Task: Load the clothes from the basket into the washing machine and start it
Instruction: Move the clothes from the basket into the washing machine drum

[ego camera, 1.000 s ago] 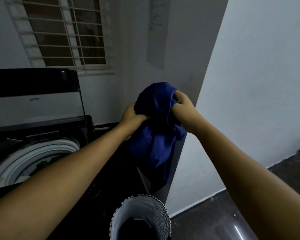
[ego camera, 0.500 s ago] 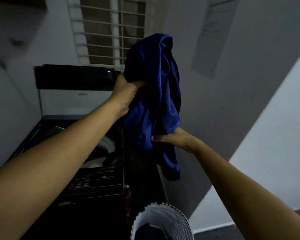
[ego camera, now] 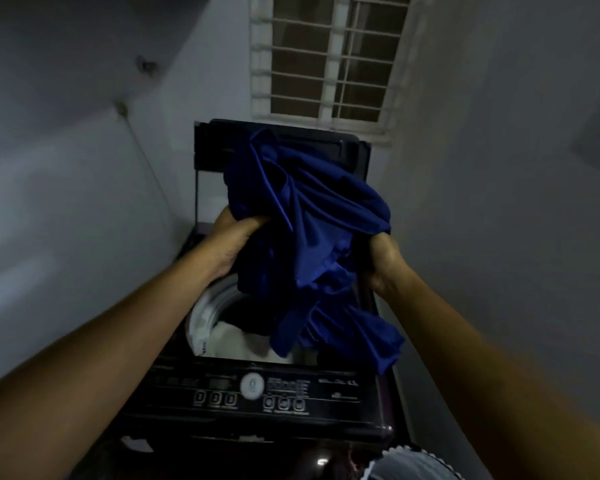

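Dim grey walls (ego camera: 84,202) close round a narrow laundry corner, with a barred window (ego camera: 329,57) high at the back. Below the window stands a dark top-loading washer (ego camera: 361,424), its lid (ego camera: 212,143) raised upright against the wall. The white rim of the drum (ego camera: 205,317) shows in the open top, with something pale and something dark inside that I cannot make out.

I hold a crumpled blue cloth (ego camera: 312,237) in the air, directly over the drum opening. My left hand (ego camera: 231,242) grips a bunch of it on the left side, fingers curled tight into the fabric. My right hand (ego camera: 383,263) clutches the other side, fist closed round a fold. Between my hands the cloth bulges upward in front of the lid, and a loose end hangs down to the right, over the near edge of the opening.

Nearer to me runs the control panel (ego camera: 326,407), with a round white dial (ego camera: 252,386) and rows of small buttons. At the bottom right, the scalloped white rim of the basket (ego camera: 406,455) peeks into view.
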A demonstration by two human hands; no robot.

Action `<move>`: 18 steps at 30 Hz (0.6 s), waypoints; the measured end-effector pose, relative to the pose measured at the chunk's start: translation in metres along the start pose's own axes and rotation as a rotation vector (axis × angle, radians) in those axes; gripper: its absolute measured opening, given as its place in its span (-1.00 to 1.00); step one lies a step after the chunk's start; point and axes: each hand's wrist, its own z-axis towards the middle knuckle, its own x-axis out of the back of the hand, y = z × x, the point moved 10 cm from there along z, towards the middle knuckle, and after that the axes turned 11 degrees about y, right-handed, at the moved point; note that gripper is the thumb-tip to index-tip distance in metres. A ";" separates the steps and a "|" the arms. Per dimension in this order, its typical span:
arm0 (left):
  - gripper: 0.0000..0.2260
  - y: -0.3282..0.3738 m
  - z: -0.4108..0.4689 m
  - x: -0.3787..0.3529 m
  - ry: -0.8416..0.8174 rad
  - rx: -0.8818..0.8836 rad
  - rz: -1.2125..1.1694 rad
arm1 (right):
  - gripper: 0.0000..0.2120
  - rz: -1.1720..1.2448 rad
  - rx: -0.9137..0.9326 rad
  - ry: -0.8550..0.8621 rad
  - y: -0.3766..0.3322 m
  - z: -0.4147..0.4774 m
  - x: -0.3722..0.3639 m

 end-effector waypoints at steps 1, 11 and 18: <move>-0.56 -0.016 0.008 0.011 -0.005 0.028 0.017 | -0.77 -0.009 -0.010 0.007 0.011 0.006 -0.010; -0.34 -0.174 0.074 0.094 -0.064 0.252 0.419 | -0.51 -0.725 0.057 -0.094 0.134 0.061 -0.028; -0.41 -0.242 0.095 0.100 -0.143 0.186 0.657 | -0.50 -1.128 0.060 -0.022 0.178 0.087 -0.019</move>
